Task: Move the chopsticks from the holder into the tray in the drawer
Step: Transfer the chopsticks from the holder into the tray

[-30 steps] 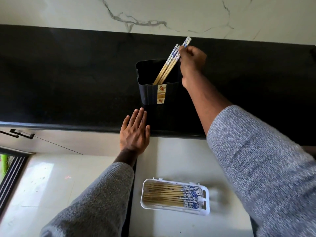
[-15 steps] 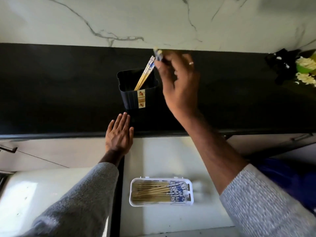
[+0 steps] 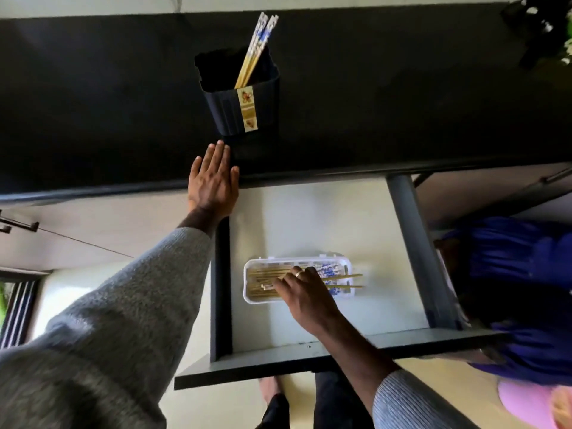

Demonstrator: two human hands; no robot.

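A black holder (image 3: 230, 111) with a yellow sticker strip stands on the dark counter (image 3: 93, 103). Two blue-and-white-topped chopsticks (image 3: 258, 44) lean inside it. My left hand (image 3: 213, 181) rests flat and open on the counter's front edge, just below the holder. In the open drawer (image 3: 309, 218) lies a white tray (image 3: 247, 294) with several chopsticks in it. My right hand (image 3: 305, 292) is over the tray and grips a pair of chopsticks (image 3: 348, 281) lying across it. Their bare wooden ends stick out past the tray's right end.
The drawer has dark grey walls, with its front panel (image 3: 294, 363) nearest me and its right wall (image 3: 418, 258) beside a person in blue-purple clothing (image 3: 526, 289). My feet (image 3: 272, 394) show on the floor below. Cabinet fronts with a black handle (image 3: 18, 226) are at the left.
My right hand lifted a pair of chopsticks out of the holder and carried them down to the tray in the drawer. My left hand stayed on the counter edge.
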